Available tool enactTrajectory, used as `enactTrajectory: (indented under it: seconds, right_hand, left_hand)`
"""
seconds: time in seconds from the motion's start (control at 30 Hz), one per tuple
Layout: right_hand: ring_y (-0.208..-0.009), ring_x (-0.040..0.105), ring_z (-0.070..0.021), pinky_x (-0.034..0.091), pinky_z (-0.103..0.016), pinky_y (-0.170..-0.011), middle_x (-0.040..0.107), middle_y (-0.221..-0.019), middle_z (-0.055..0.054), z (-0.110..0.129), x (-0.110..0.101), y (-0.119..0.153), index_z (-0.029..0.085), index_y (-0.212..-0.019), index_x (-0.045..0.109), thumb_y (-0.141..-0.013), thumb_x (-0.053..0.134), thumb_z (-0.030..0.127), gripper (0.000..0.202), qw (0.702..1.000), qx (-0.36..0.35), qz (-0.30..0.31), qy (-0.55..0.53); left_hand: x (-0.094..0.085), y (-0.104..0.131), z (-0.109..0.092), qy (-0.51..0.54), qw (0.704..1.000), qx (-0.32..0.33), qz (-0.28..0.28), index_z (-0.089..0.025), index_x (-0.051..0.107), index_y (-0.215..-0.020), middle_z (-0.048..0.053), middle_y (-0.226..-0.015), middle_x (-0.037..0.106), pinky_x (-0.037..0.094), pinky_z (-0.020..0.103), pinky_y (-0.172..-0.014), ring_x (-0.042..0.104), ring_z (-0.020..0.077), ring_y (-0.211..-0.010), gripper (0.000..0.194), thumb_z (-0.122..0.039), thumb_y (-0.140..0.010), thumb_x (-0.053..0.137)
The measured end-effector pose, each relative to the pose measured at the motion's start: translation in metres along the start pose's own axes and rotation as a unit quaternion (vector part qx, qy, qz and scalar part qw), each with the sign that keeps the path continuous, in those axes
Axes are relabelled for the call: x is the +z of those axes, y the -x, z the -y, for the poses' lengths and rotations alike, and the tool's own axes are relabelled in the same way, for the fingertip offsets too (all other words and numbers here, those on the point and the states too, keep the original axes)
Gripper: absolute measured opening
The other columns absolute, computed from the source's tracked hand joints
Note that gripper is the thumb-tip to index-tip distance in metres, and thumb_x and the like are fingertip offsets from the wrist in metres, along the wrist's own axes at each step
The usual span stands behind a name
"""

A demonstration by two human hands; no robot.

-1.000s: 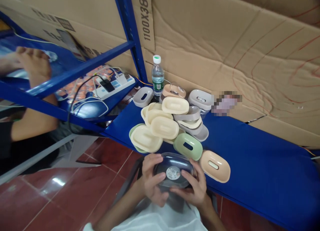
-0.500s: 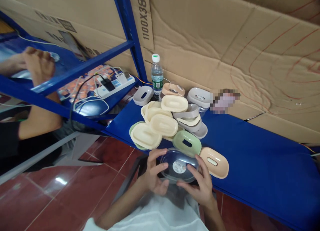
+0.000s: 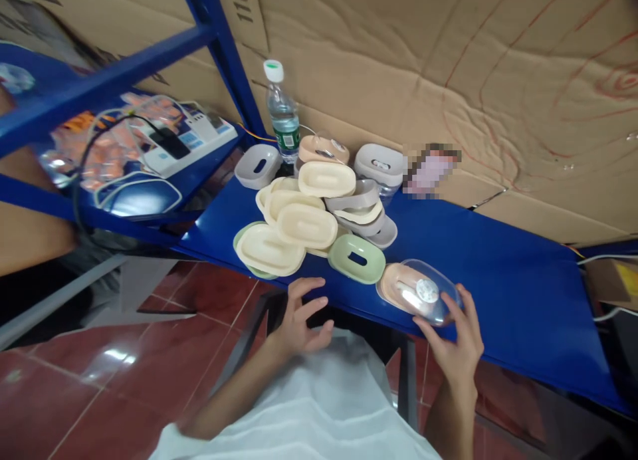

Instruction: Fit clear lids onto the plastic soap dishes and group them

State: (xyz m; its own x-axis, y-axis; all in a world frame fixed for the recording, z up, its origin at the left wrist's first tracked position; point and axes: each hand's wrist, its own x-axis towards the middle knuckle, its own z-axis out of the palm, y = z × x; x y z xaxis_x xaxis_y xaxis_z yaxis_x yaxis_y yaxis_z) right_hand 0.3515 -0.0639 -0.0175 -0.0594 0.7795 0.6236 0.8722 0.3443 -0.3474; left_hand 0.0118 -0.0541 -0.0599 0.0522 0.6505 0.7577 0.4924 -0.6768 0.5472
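Observation:
My right hand point(image 3: 458, 334) grips the near right end of a clear oval plastic cover point(image 3: 433, 299) with a round white label. The cover lies over a peach oval dish point(image 3: 395, 282), overlapping it; whether they touch is hard to tell. My left hand point(image 3: 302, 322) is empty, fingers apart, just off the front edge of the blue table. Nearest to it are a green oval dish point(image 3: 367, 268) with a dark slot and a cream oval piece point(image 3: 269, 248). More cream pieces point(image 3: 306, 226) lie in an overlapping pile behind.
Grey oval pieces point(image 3: 361, 197) lie right of the cream pile. At the back stand a water bottle point(image 3: 284, 117), a grey dish point(image 3: 258, 166) and a lidded grey box point(image 3: 381, 164). A blue post point(image 3: 224, 54) and a power strip point(image 3: 199, 141) are to the left.
My right hand has carried the clear cover rightward over the peach dish. My left hand has let go of the cover and stayed near its place. The view has shifted.

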Motion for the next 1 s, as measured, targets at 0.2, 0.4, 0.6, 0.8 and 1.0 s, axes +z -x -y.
enactTrajectory:
  seconds: [0.2,0.4,0.6,0.8,1.0]
  right_hand:
    - [-0.140,0.066,-0.0378,0.064,-0.053,-0.107,0.057,-0.163,-0.014,-0.004,0.003,0.006,0.027,-0.147,0.065,-0.088,0.091,0.042,0.066,1.000,0.000,-0.009,0.005]
    - [-0.132,0.070,-0.0368,0.053,-0.055,-0.110,0.054,-0.166,-0.017,-0.013,0.006,0.011,0.031,-0.149,0.063,-0.094,0.083,0.051,0.062,0.994,-0.001,0.079,0.074]
    - [-0.151,0.055,-0.0378,0.046,-0.059,-0.121,0.050,-0.169,-0.011,-0.014,0.010,0.009,0.036,-0.162,0.050,-0.099,0.079,0.049,0.071,0.993,0.004,0.115,0.019]
    - [-0.154,0.052,-0.0363,0.053,-0.059,-0.120,0.046,-0.172,-0.009,-0.011,0.015,0.010,0.039,-0.164,0.048,-0.102,0.076,0.041,0.068,0.988,0.022,0.145,-0.039]
    - [-0.154,0.051,-0.0360,0.054,-0.060,-0.119,0.046,-0.172,-0.010,-0.015,0.014,0.014,0.038,-0.163,0.050,-0.101,0.077,0.038,0.068,0.989,0.020,0.140,-0.036]
  left_hand:
    - [0.014,-0.006,-0.015,-0.027,0.995,0.008,0.095,-0.024,0.060,-0.132,0.013,-0.128,0.068,0.060,0.046,-0.097,0.069,0.0253,-0.116,0.042,-0.013,-0.092,0.070]
    - [0.027,-0.010,-0.020,-0.003,0.991,-0.007,0.133,-0.022,0.068,-0.127,0.012,-0.124,0.074,0.065,0.039,-0.092,0.074,0.0223,-0.109,0.035,-0.009,-0.095,0.069]
    - [0.038,-0.010,-0.022,0.027,0.982,0.006,0.186,-0.023,0.065,-0.142,0.015,-0.139,0.074,0.066,0.040,-0.101,0.074,0.0247,-0.125,0.049,-0.007,-0.097,0.062]
    - [0.050,-0.013,-0.026,0.025,0.976,0.041,0.212,-0.017,0.067,-0.139,0.017,-0.145,0.070,0.064,0.039,-0.109,0.069,0.0253,-0.137,0.043,-0.006,-0.098,0.061]
    - [0.050,-0.008,-0.025,0.023,0.977,0.028,0.211,-0.020,0.065,-0.143,0.016,-0.143,0.071,0.065,0.041,-0.105,0.071,0.0262,-0.132,0.046,-0.008,-0.099,0.060]
